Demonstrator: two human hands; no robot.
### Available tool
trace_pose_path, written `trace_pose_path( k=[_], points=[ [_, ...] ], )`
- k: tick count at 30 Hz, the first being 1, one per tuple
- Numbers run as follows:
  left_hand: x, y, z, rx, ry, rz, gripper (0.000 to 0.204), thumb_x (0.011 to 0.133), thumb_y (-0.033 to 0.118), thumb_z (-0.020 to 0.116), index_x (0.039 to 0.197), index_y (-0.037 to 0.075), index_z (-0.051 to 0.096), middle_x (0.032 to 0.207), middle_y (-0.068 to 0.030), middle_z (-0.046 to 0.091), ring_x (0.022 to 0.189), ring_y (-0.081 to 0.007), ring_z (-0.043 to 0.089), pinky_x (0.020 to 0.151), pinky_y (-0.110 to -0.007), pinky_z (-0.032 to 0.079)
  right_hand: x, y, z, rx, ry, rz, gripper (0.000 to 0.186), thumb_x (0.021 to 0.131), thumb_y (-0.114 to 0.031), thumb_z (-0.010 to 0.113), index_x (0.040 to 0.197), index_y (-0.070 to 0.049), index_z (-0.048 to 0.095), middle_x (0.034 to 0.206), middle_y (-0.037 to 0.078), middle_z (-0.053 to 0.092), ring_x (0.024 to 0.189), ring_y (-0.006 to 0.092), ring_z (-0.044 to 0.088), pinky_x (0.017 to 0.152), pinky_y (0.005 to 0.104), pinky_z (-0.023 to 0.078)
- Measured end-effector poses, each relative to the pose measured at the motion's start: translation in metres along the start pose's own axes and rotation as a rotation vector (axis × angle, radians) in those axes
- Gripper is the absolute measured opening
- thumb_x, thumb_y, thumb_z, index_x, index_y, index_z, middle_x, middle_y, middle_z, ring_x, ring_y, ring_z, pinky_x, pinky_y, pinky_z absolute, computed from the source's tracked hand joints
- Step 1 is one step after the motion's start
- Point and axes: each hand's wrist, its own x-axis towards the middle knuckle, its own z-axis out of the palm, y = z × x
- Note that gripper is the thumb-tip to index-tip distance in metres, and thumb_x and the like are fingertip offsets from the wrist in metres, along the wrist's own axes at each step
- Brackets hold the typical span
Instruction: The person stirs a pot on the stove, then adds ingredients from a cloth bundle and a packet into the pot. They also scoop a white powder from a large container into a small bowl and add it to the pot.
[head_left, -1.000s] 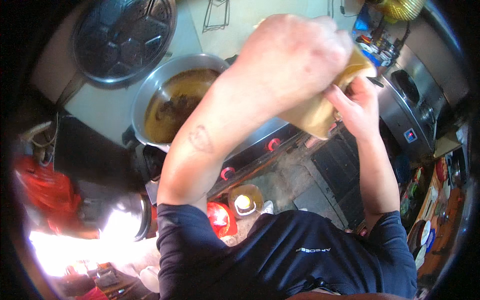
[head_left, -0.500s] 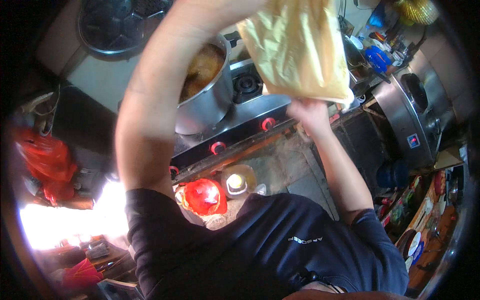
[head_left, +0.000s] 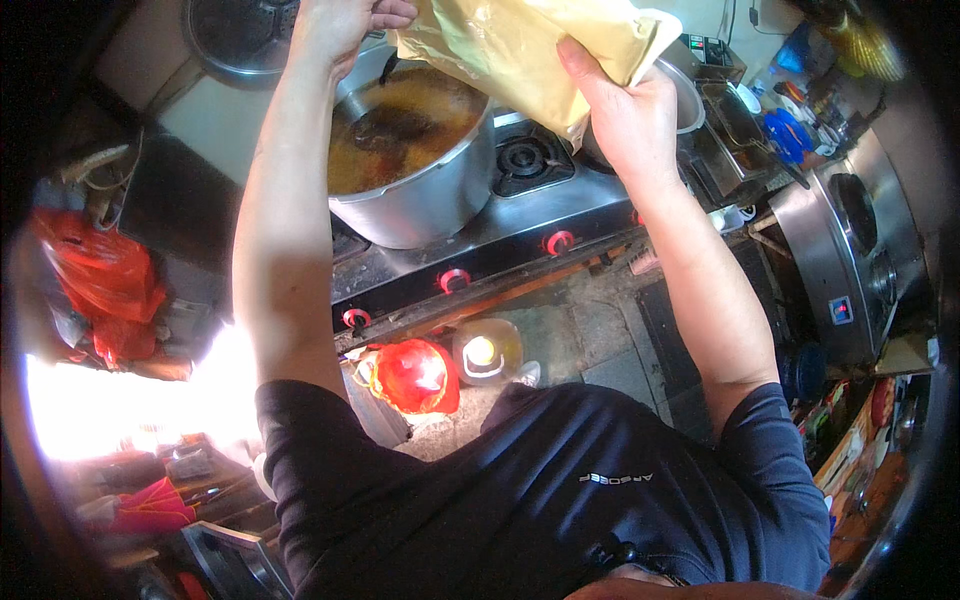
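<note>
A large pale-yellow plastic bag [head_left: 520, 60] is held tilted above the stove, its left end close to the rim of a big metal pot [head_left: 430, 210]. My right hand [head_left: 640, 125] grips the bag's lower right corner, thumb on top. Near the top edge my left hand [head_left: 345, 25] is partly cut off; its curled fingers meet the bag's left end. In the pot is brown liquid [head_left: 440, 110] with a darker patch in it. What the bag contains is hidden.
The gas stove [head_left: 400, 285] has red-ringed knobs and a bare burner [head_left: 525, 160] right of the pot. A second metal pot [head_left: 690, 105] stands behind my right hand. A round dark lid [head_left: 240, 40] lies far left. On the floor are a red bag-lined container [head_left: 415, 375] and a clear jug [head_left: 490, 350].
The bag has gone from hanging upright to tilted across. My right hand has risen from under its bottom to grip a corner; my left hand has shifted left and more of the pot shows.
</note>
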Motion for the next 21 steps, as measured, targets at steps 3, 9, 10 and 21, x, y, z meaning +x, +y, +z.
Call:
trace_pose_path(
  k=[3,9,10,21],
  points=[
    [0.0,-0.005,-0.005,-0.015,-0.007,-0.009,0.016,0.097,0.003,0.049,0.105,-0.006,0.061,0.082,-0.0157,0.067,0.064,-0.0206,0.067,0.058,-0.03,0.058,0.005,-0.003,0.003,-0.006,-0.017,-0.003,0.032,0.089,-0.026,0.076,0.111,-0.003,0.073,0.1,0.009,0.076,0.091,0.0113,0.069,0.08,0.028,0.053],
    [-0.009,0.012,0.002,0.077,0.09,-0.029,0.023,0.097,0.004,0.05,0.114,-0.006,0.061,0.083,-0.0145,0.068,0.066,-0.0179,0.066,0.061,-0.028,0.057,-0.007,-0.001,0.007,0.037,-0.03,0.069,0.032,0.09,-0.024,0.075,0.112,-0.001,0.072,0.102,0.008,0.075,0.092,0.0109,0.068,0.082,0.0281,0.053],
    [-0.01,0.017,0.005,0.094,0.089,-0.025,0.024,0.097,0.005,0.051,0.116,-0.006,0.062,0.084,-0.0141,0.068,0.066,-0.0172,0.066,0.061,-0.027,0.057,-0.01,0.002,0.008,0.095,-0.047,0.068,0.031,0.09,-0.023,0.074,0.112,-0.001,0.072,0.103,0.007,0.075,0.093,0.0107,0.067,0.083,0.0283,0.052],
    [-0.043,0.104,0.049,0.699,-0.058,0.157,0.02,0.095,0.011,0.06,0.108,0.006,0.073,0.092,-0.0083,0.072,0.077,-0.0151,0.065,0.071,-0.031,0.055,-0.05,0.023,-0.01,-0.054,-0.433,0.236,0.06,0.081,-0.019,0.082,0.134,-0.003,0.058,0.124,0.008,0.066,0.106,0.013,0.061,0.092,0.0306,0.05]
  ],
)
